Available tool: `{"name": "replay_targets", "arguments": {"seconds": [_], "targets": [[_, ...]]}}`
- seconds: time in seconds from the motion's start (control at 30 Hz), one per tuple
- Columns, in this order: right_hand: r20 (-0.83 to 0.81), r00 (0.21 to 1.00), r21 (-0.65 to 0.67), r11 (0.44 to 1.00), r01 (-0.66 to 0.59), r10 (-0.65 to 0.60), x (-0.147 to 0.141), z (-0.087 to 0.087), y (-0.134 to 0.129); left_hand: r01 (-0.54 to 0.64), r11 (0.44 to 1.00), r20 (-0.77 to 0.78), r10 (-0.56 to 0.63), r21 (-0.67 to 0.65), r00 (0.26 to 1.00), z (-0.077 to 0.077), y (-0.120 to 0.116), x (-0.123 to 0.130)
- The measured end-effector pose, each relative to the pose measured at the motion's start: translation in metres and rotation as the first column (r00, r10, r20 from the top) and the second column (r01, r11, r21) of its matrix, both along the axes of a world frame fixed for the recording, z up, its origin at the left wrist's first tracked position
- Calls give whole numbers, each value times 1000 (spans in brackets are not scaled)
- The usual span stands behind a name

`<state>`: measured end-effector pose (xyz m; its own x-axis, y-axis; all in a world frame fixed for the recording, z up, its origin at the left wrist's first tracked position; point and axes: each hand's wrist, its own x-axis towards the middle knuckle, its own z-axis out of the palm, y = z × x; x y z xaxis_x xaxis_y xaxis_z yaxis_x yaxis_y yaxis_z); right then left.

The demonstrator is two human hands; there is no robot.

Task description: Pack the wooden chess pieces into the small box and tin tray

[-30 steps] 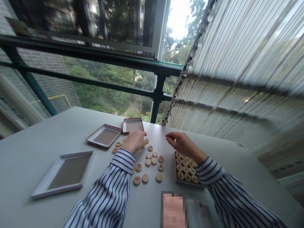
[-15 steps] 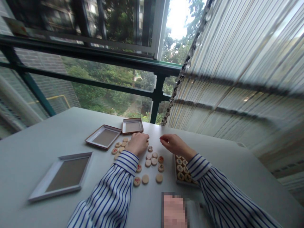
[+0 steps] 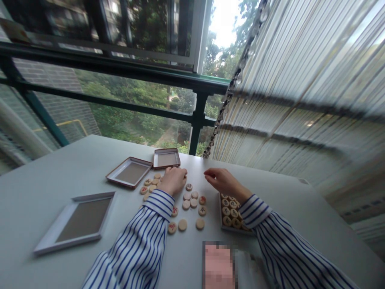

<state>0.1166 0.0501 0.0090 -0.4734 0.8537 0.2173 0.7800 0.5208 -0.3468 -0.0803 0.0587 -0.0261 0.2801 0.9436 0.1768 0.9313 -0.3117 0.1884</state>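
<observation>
Round wooden Chinese chess pieces [image 3: 186, 204] lie scattered over the white table, some with red or dark characters and others plain side up. My left hand [image 3: 172, 180] is closed low over the group, with the edge of a piece showing at its fingertips. To its right, a little above the table, hovers my right hand [image 3: 224, 182], its fingers curled together; whatever is in them is hidden. Under my right wrist stands a box [image 3: 220, 218] packed with rows of chess pieces, partly covered by the sleeve.
Shallow trays stand at the left: a white one [image 3: 45, 245] nearest me and two brown-rimmed ones [image 3: 129, 186] [image 3: 167, 167] farther back. A pixelated pink object [image 3: 218, 265] lies at the table's front. Beyond the table [image 3: 75, 160] are a green railing and a string curtain.
My right hand has shifted very slightly to the right, away from the left. The whole view has moved a little; the pieces and trays keep their places.
</observation>
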Motion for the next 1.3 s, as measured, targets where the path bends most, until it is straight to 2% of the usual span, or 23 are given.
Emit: {"name": "replay_targets", "arguments": {"seconds": [0.33,0.7,0.97,1.3], "targets": [[-45,998,-4,999,32,-32,7,-1,-2,8,998,52,-12,59,999,2,2,0],[-165,985,-7,998,56,-56,20,2,-14,78,985,176,-105,156,979,14,-1,7],[-213,974,18,996,84,-78,31,4,-26,150,965,260,-204,215,944,23,-7,16],[-239,962,43,989,144,-130,52,13,-46,283,917,280,-360,281,890,33,-18,32]]}}
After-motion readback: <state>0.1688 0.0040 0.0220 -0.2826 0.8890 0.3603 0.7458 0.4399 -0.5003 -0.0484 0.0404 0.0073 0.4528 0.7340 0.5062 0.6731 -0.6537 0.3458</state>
